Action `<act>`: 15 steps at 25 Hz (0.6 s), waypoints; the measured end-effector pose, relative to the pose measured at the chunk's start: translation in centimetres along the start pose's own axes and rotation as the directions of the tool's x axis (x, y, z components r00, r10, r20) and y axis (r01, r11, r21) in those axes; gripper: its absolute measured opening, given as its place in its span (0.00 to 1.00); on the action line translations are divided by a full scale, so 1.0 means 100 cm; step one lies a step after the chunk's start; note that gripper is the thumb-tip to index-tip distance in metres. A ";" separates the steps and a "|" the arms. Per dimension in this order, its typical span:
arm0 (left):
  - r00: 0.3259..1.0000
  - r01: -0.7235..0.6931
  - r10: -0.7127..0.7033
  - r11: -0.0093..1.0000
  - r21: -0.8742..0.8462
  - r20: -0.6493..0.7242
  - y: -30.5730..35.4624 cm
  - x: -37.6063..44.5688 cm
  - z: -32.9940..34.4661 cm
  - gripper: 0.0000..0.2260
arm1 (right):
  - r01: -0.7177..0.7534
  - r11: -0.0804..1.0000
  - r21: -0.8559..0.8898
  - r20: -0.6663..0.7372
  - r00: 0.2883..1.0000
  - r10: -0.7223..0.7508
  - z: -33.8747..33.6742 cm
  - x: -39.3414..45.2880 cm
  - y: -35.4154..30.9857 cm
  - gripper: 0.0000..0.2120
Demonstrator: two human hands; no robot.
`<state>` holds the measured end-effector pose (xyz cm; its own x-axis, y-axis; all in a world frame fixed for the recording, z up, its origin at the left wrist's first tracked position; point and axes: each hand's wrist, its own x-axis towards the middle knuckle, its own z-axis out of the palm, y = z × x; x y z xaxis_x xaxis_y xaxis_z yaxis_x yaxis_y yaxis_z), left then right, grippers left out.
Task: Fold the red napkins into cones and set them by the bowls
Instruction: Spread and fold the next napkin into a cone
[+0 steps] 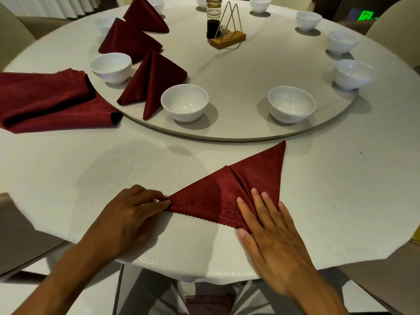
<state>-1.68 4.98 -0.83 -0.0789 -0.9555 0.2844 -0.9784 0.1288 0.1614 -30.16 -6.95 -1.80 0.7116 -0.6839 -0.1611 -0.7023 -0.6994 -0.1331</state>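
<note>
Left hand (129, 212) pinches red napkin (218, 196) corner; right hand (270, 235) presses it flat

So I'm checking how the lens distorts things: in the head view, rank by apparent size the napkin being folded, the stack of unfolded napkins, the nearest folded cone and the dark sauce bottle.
1. Napkin being folded and stack of unfolded napkins: too alike to rank.
2. Nearest folded cone.
3. Sauce bottle, though it stands farthest away, so it looks smaller.
</note>
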 end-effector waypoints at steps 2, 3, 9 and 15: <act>0.999 0.025 -0.024 0.999 0.039 -0.029 0.011 0.014 -0.004 0.16 | -0.014 1.000 0.009 -0.033 0.999 0.015 0.002 0.001 -0.001 0.29; 0.999 0.046 -0.045 0.999 0.028 -0.029 0.021 0.030 -0.005 0.16 | -0.023 1.000 0.002 -0.040 0.999 0.023 0.001 0.001 -0.001 0.30; 0.949 0.307 -0.262 0.897 -0.319 0.178 0.058 0.145 0.034 0.09 | -0.042 0.999 -0.018 -0.100 0.994 0.040 0.000 0.000 -0.006 0.29; 0.937 0.349 -0.278 0.797 -0.494 0.213 0.043 0.155 0.046 0.03 | -0.051 0.998 -0.032 -0.168 0.985 0.045 0.010 0.001 -0.004 0.29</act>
<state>-7.98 -10.47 -0.09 0.1572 -0.9874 0.0198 -0.7126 -0.0995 0.6945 -29.76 -6.54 -2.70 0.6730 -0.7397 -0.0004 -0.7365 -0.6700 -0.0931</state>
